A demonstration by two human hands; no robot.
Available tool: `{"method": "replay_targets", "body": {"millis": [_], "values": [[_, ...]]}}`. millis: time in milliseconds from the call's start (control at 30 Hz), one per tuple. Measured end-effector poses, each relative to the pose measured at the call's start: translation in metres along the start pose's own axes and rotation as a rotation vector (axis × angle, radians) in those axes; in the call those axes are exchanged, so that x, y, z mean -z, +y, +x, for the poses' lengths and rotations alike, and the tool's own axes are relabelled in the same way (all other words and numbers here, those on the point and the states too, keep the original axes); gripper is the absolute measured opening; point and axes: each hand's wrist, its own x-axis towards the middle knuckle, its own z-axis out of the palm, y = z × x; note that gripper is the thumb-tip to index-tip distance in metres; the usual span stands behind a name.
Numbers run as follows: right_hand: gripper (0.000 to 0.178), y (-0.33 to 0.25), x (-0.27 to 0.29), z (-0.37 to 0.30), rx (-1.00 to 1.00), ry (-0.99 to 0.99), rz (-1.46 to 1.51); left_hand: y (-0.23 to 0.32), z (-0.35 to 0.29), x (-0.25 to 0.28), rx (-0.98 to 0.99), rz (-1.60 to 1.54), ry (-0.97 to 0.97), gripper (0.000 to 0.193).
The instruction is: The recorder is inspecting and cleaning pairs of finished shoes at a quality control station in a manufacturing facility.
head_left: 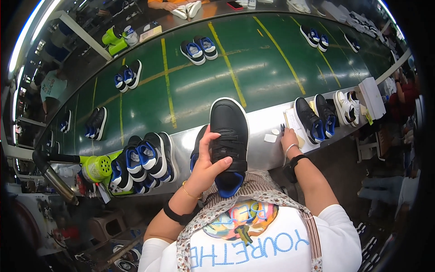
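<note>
A black sneaker (229,120) with a white sole edge and blue lining is upright in front of me, toe pointing away. My left hand (205,165) grips it from the left side, fingers and thumb over the strapped upper. Partly hidden behind that hand is another black shoe (195,152). At the metal ledge (267,152), my right hand (291,139) has its fingers closed around a small dark item (282,128), too small to name. Small white pieces (271,137) lie beside those fingertips, and papers (302,131) lie under the hand and the nearby shoes.
A green conveyor (190,90) with yellow lines carries several pairs of black shoes. More black shoes (147,156) are piled at the left, by a green perforated nozzle (97,167). Black shoes (312,120), white shoes (345,108) and a white box (372,99) stand right. Across the belt, a person handles white shoes (186,10).
</note>
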Motion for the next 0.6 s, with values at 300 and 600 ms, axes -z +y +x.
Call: {"method": "replay_targets", "body": {"millis": [300, 600], "values": [[0.026, -0.028, 0.082, -0.009, 0.11, 0.311, 0.873, -0.006, -0.004, 0.007, -0.135, 0.198, -0.074, 0.05], [0.039, -0.145, 0.234, -0.11, 0.855, -0.049, 0.807, -0.006, -0.001, 0.007, -0.209, 0.304, -0.107, 0.044]]}}
